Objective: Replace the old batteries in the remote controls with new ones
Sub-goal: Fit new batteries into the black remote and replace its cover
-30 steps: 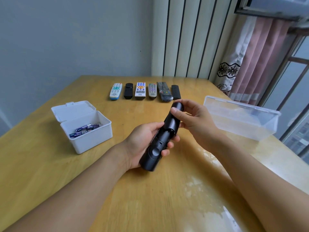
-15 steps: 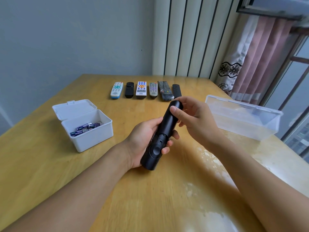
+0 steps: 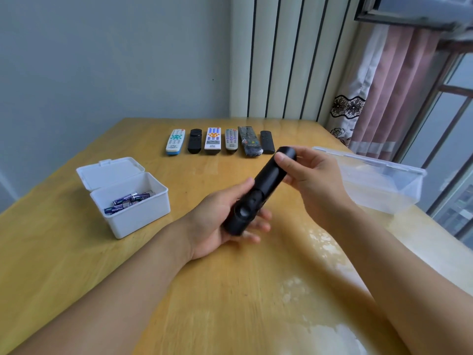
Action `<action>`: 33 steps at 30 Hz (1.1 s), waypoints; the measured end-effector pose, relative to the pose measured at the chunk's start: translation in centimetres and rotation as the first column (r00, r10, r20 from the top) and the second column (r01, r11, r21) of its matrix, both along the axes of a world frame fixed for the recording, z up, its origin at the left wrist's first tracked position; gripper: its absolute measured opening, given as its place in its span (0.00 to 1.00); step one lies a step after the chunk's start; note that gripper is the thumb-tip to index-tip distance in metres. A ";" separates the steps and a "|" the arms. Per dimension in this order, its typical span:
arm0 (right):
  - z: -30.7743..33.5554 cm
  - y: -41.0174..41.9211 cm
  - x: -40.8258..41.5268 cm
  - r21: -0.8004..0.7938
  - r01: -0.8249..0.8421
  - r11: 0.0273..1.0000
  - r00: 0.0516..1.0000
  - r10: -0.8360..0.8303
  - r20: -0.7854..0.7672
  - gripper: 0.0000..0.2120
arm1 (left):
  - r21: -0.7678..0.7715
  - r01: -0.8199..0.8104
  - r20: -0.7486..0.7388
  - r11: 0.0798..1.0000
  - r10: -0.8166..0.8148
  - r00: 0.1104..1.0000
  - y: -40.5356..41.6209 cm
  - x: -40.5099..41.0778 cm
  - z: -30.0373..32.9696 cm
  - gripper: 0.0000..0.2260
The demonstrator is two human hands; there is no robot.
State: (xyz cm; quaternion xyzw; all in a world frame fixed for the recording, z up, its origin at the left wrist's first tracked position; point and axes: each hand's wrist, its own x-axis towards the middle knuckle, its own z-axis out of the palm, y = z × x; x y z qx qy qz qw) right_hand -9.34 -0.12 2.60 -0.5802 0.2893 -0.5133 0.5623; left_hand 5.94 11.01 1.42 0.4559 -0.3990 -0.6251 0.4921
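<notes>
black and rounded, the remote (image 3: 259,192) sits tilted above the wooden table (image 3: 230,290), held between both hands with its far end raised toward the back of the table. the left hand (image 3: 217,221) cradles the near end from below, palm up, its thumb lying along the remote's left side and its fingers curled loosely under it, their tips showing past the right side. the right hand (image 3: 311,183) grips the far end, thumb pressed on the top face and fingers wrapped round the tip. the near part of the remote is a little blurred, so i cannot tell whether its battery cover is on or off.

a white box (image 3: 128,201) with its hinged lid thrown back stands to the left on the table, well apart from the hands; several batteries (image 3: 129,201) with purple labels lie in the bottom of it. to the right, beyond the right hand, stands a clear plastic tub (image 3: 378,180) near the table's edge. along the far side of the table a row of six remotes (image 3: 220,140) lies side by side: white with a blue end, black, white, grey, dark and wrapped in plastic film, then small and black. a pink curtain (image 3: 399,85) hangs by the window at the right.
</notes>
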 end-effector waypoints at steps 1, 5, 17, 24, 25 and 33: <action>0.2 -0.5 -0.6 0.010 0.039 0.999 0.999 -0.039 0.008 0.06 | -0.043 -0.031 0.135 0.999 0.036 0.990 0.0 -0.2 -0.2 0.16; 0.2 -0.6 -1.1 0.015 0.032 0.999 0.998 -0.032 -0.049 0.04 | -0.219 -0.122 0.358 0.968 0.197 0.913 -0.3 -0.9 -1.6 0.04; 1.5 -0.7 -1.7 0.159 0.027 0.987 0.997 -0.015 -0.078 0.09 | -0.412 -0.173 0.454 0.895 0.366 0.812 -1.0 0.4 -2.3 0.07; 0.9 -0.6 -1.3 0.055 0.083 0.995 0.993 -0.078 -0.086 0.07 | -0.359 -0.175 0.357 0.917 0.308 0.882 -0.6 0.1 -1.8 0.10; 0.7 -0.6 -1.2 0.034 0.101 0.994 0.991 -0.098 -0.087 0.07 | -0.362 -0.181 0.358 0.914 0.315 0.879 -0.6 0.1 -1.8 0.10; -0.8 0.0 0.0 -0.106 0.143 0.984 0.985 -0.153 -0.085 0.05 | -0.384 -0.263 0.354 0.885 0.404 0.843 -0.5 0.0 -1.5 0.06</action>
